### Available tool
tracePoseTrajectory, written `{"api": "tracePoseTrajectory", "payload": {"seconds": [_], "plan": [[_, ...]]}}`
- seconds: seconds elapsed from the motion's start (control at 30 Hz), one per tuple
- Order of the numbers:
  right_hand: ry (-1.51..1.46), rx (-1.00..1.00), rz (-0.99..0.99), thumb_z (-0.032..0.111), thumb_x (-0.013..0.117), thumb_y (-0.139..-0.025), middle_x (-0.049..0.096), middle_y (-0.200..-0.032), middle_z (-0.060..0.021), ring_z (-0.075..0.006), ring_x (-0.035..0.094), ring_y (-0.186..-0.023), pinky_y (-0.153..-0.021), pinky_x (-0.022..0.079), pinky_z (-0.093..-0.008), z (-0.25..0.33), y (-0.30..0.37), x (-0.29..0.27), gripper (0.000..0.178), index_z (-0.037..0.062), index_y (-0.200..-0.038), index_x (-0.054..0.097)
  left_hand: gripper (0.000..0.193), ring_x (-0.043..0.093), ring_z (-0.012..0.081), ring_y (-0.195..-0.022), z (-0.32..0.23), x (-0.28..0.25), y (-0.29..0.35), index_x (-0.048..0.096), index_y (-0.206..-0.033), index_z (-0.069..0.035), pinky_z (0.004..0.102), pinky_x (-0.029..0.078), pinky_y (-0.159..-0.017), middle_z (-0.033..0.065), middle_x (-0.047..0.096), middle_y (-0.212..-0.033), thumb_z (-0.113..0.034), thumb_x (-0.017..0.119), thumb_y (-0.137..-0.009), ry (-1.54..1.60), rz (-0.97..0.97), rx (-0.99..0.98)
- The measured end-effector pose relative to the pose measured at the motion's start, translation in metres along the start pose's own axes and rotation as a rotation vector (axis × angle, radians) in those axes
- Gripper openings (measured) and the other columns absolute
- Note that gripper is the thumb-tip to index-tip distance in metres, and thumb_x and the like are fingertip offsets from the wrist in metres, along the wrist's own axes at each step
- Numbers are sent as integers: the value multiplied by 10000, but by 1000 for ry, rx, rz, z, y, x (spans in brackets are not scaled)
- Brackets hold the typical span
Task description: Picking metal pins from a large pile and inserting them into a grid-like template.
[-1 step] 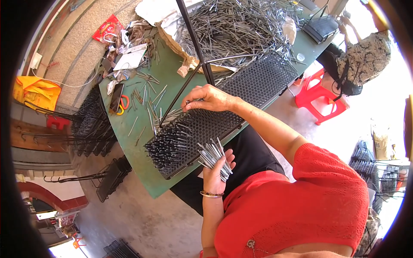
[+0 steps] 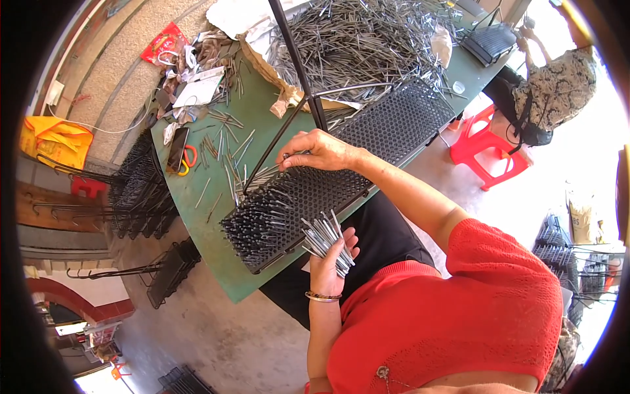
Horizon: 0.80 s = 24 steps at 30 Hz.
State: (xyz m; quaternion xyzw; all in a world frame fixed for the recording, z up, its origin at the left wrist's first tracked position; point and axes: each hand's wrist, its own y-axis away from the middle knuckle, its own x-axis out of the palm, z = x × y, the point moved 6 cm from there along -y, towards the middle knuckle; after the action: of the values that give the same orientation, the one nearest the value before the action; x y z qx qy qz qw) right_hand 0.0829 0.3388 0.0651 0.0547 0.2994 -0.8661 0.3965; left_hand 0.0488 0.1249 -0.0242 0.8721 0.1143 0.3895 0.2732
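A bundle of thin silvery metal rods (image 2: 319,236) is wrapped in the fingers of my left hand (image 2: 327,270), close to the near edge of a black perforated rack (image 2: 335,174). At the rack's left end, several dark rods (image 2: 257,226) stand packed in its holes. Over the rack's far edge is my right hand (image 2: 319,150), thumb and fingers pinched together. A small dark end shows at its fingertips, too little to name. Loose rods (image 2: 230,171) lie on the green table just beyond that hand.
A large heap of rods (image 2: 367,46) covers the far table. A black metal frame bar (image 2: 303,79) rises beside my right hand. Orange-handled scissors (image 2: 189,159) and a phone (image 2: 177,150) lie at left. At right, a person in patterned clothing (image 2: 558,88) is by a red stool (image 2: 482,151).
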Motion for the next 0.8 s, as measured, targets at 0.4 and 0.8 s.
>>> {"api": "tracePoseTrajectory", "payload": {"seconds": [0.4,0.8], "plan": [[371,-104,-69,198,614,-865,641,-888,-43,-232,556,-886,-825,399,-357,0,16,19,233,75,-1062,633,367,634,208,-937,1,0,0,474,-1242,-29,347,545,-760,165,615,-1122,-42,557,-884,-44,7,-20],[713,-130,-37,179,629,-837,594,-1073,-44,-227,521,-987,-853,407,-371,11,12,32,200,54,-993,630,369,638,203,-912,0,1,0,467,-1233,-20,336,544,-744,161,624,-1094,-41,566,-878,-52,7,-8]]}}
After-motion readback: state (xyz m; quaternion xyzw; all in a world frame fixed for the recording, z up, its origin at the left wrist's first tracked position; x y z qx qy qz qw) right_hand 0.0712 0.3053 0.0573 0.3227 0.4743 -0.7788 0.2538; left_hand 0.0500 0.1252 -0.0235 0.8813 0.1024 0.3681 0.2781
